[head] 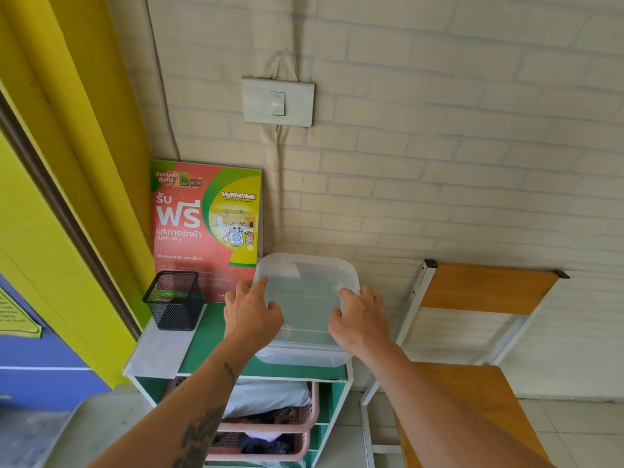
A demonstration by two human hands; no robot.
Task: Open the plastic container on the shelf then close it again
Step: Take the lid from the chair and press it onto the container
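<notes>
Clear plastic container (305, 309) on the green shelf (209, 336), lid on. Left hand (251, 315) and right hand (363, 320) on its top, fingers (261, 286) spread apart, pressing rather than clamping. Black mesh basket (174, 300) just beside, left.

**Camera setup: one head-worn wide-angle view**

Single view, taken from the person's head, facing forward and down toward a wall corner. Close range: both forearms enter from the bottom edge and reach the green shelf (209, 336) top at frame centre. Strong wide-angle distortion; the brick-pattern wall (439, 130) fills the upper half. No second view, so no overlap to record.
</notes>
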